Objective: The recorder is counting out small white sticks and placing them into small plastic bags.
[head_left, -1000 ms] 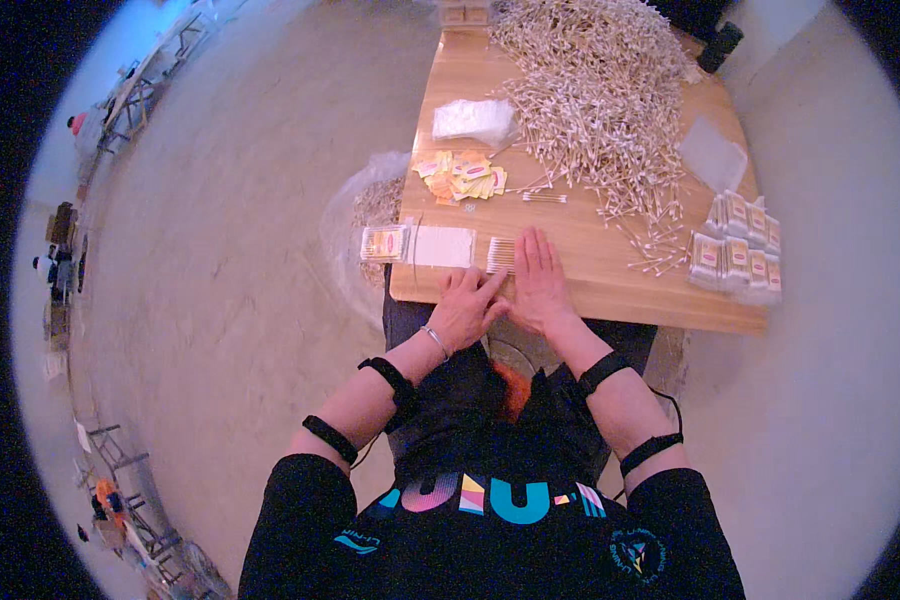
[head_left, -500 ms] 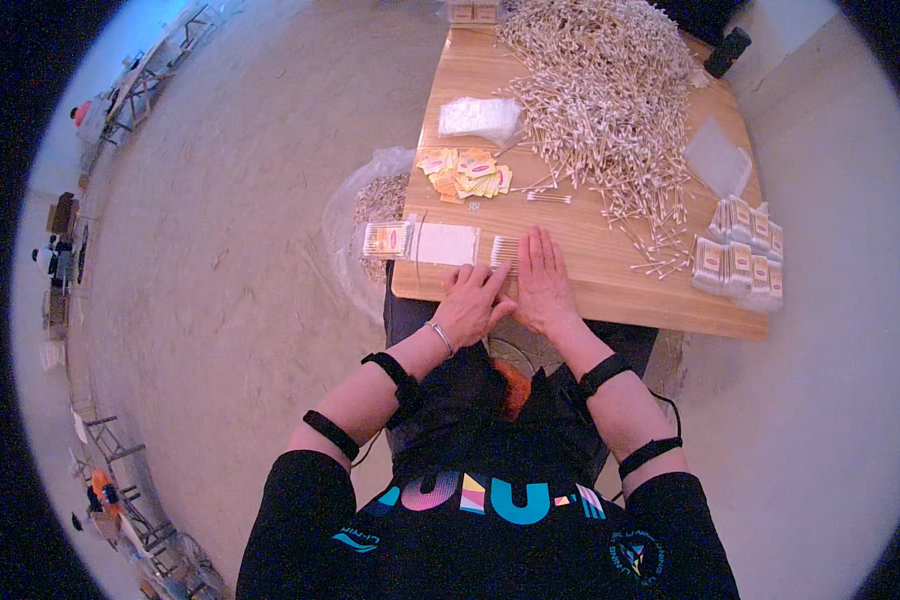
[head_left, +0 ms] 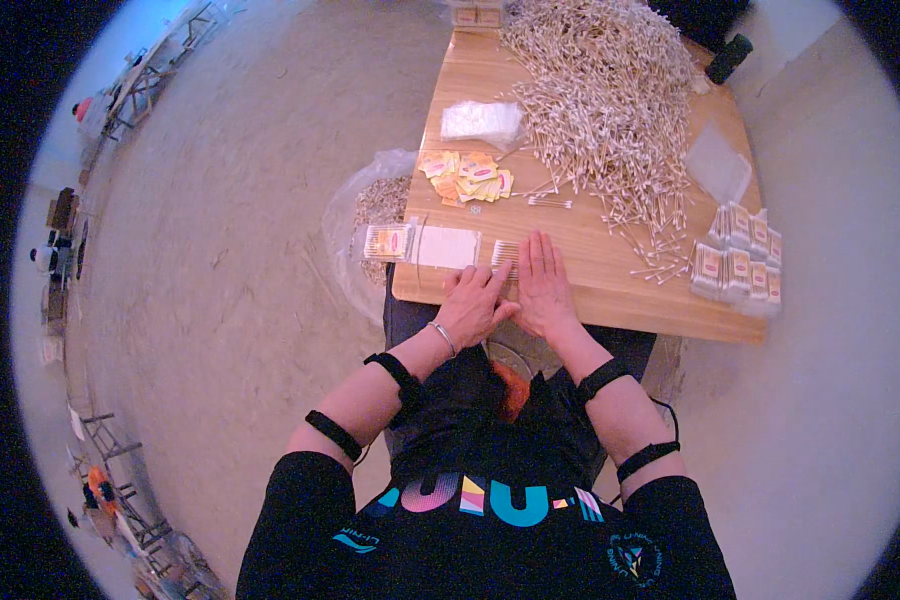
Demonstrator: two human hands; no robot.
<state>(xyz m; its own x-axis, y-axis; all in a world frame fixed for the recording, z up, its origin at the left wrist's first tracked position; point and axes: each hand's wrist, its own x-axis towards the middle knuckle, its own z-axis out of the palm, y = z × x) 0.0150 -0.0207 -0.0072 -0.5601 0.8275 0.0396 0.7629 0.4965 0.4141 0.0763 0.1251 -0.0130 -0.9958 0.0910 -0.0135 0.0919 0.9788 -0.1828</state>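
A row of cotton swabs (head_left: pixel 504 251) lies side by side on the wooden table, near its front edge. My right hand (head_left: pixel 545 288) rests flat with straight fingers along the right end of the row. At the row's near side, my left hand (head_left: pixel 473 302) touches the swabs with its fingertips, fingers stretched out and slightly apart. Left of the row sit a white rectangular pad (head_left: pixel 446 247) and a clear pack of swabs with an orange label (head_left: pixel 387 242). Part of the row is hidden by my hands.
A big heap of loose swabs (head_left: pixel 610 90) covers the far table (head_left: pixel 460 75). Yellow label cards (head_left: pixel 467 178) and clear bags (head_left: pixel 481 121) lie at left. Filled packs (head_left: pixel 738 262) are stacked at the right edge. A plastic sack of swabs (head_left: pixel 381 203) stands beside the table.
Both hands stay almost in place at the swab row. The left fingertips have shifted very slightly. Nothing else has visibly moved.
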